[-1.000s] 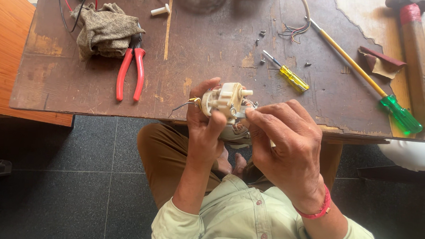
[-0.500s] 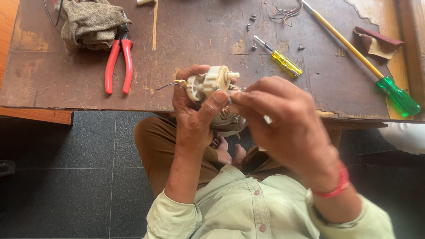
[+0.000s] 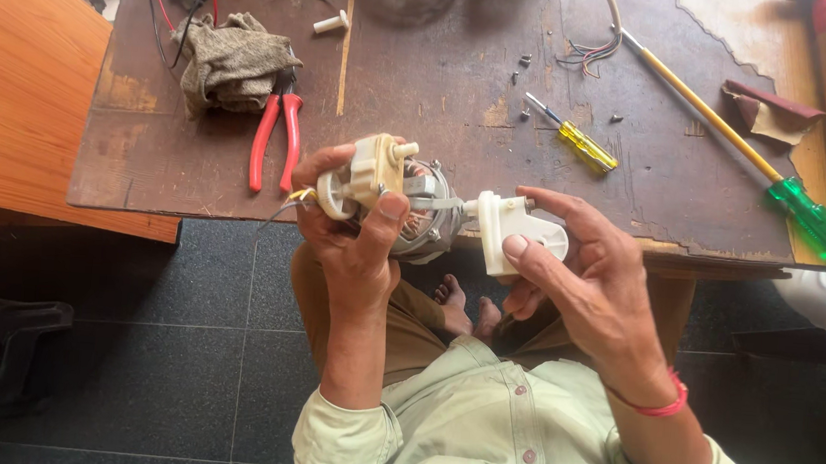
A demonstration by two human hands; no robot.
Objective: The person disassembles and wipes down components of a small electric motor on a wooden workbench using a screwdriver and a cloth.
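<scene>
My left hand [image 3: 350,232] grips a small fan motor [image 3: 424,213] with copper windings and a cream plastic gearbox [image 3: 371,171] on top; thin wires trail from its left side. My right hand [image 3: 576,263] holds a white plastic housing piece [image 3: 510,234] just right of the motor, a little apart from it. Both are held over my lap at the near edge of the dark wooden table [image 3: 443,79].
On the table lie red-handled pliers [image 3: 274,140], a grey rag [image 3: 236,60], a small yellow screwdriver [image 3: 579,142], a long green-handled screwdriver [image 3: 802,211], several loose screws [image 3: 522,65], a white peg [image 3: 331,23] and coloured wires [image 3: 590,51]. An orange wooden surface [image 3: 16,88] stands left.
My right hand has pulled the white housing piece off the motor and moved it to the right. The left hand still holds the motor.
</scene>
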